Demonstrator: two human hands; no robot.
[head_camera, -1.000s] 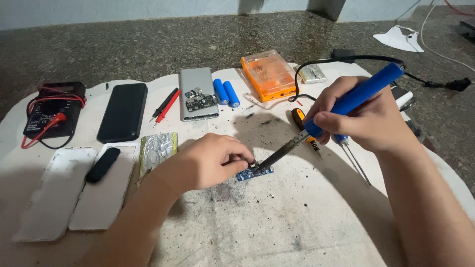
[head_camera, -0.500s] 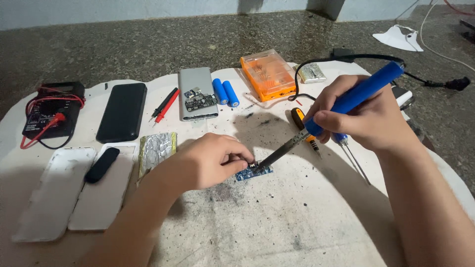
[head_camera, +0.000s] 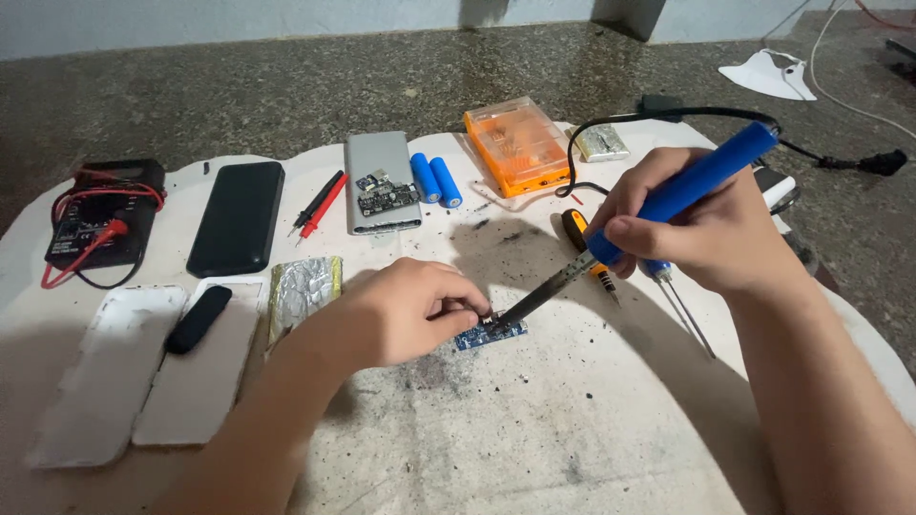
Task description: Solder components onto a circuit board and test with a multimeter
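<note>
Small blue circuit board (head_camera: 489, 334): lay flat on the dirty white round tabletop (head_camera: 534, 429), near the middle, with black specks all around it.
Left hand (head_camera: 405, 310): rested on the tabletop just left of the board. Its fingers were curled and pinched together right at the board's left end. I could not tell if they held something tiny there.
Right hand (head_camera: 697, 224): was clenched around the blue handle of the soldering iron (head_camera: 658, 205), like holding a fat pen.
Soldering iron tip: the dark metal end slanted down to the left and met the top of the board, right beside the left fingertips.
Black cord (head_camera: 668, 116): looped from behind the right hand and ran off to the right over the grey stone floor (head_camera: 286, 86).
Orange-handled screwdriver (head_camera: 584, 250): lay under the iron, just right of the board.
Blue-handled screwdriver (head_camera: 668, 286): lay below the right hand, with its thin metal shaft pointing down.
Orange see-through plastic box (head_camera: 515, 145): sat at the back of the tabletop.
Two blue round batteries (head_camera: 436, 179): lay side by side, left of the orange box.
Silver flat case (head_camera: 380, 181): was next to the batteries, with a small dark board on top.
Red and black test probes (head_camera: 319, 202): lay left of the silver case.
Black phone-shaped slab (head_camera: 237, 217): lay face down farther left.
Black meter with red wires (head_camera: 100, 221): sat at the far left edge.
Crinkled silver foil piece (head_camera: 303, 288): lay just beside the left wrist.
Two white flat covers (head_camera: 143, 372): lay at the near left, with a small black stick-shaped thing (head_camera: 198, 319) across them.
</note>
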